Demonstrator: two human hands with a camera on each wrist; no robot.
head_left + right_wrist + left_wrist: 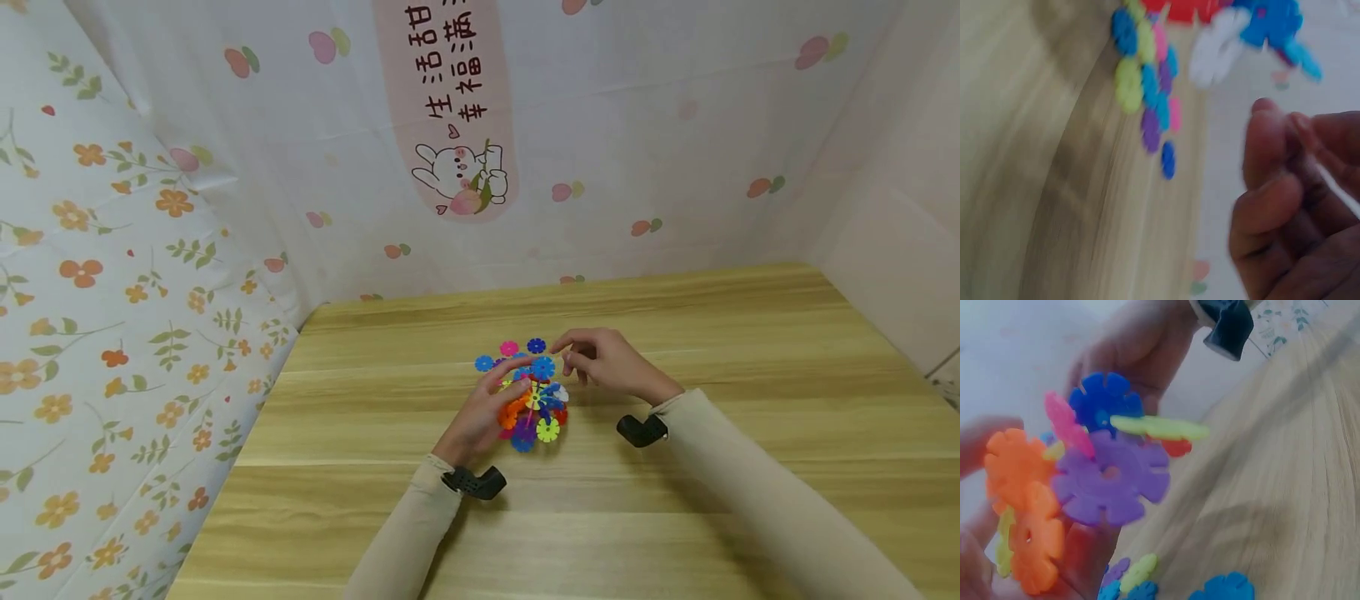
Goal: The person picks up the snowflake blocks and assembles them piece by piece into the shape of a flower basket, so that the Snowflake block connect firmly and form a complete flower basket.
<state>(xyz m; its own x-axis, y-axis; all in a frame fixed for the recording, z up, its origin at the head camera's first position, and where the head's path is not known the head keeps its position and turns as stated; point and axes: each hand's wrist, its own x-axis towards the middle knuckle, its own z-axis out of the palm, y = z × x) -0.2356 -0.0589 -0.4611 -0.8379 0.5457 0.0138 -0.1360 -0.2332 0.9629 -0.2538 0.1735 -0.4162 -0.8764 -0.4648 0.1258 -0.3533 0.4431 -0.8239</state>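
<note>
A cluster of interlocked plastic snowflake discs (537, 398) in orange, purple, yellow, blue, red and white is held up over the table. My left hand (474, 419) grips it from the left side, with fingers around the orange discs (1036, 540). In the left wrist view a purple disc (1088, 487) faces the camera, with pink, dark blue and yellow-green ones behind it. To the right of the cluster, my right hand (609, 365) hovers apart from it, fingers loosely bent with nothing between them. A white disc (1216, 53) and blue discs (1272, 22) stick out towards its fingertips.
Loose snowflake discs lie on the wooden table (360, 467) beyond the cluster, among them a pink disc (509, 348) and a dark blue disc (536, 345). A printed cloth (637, 125) hangs behind the table, a floral cloth (150, 333) on the left.
</note>
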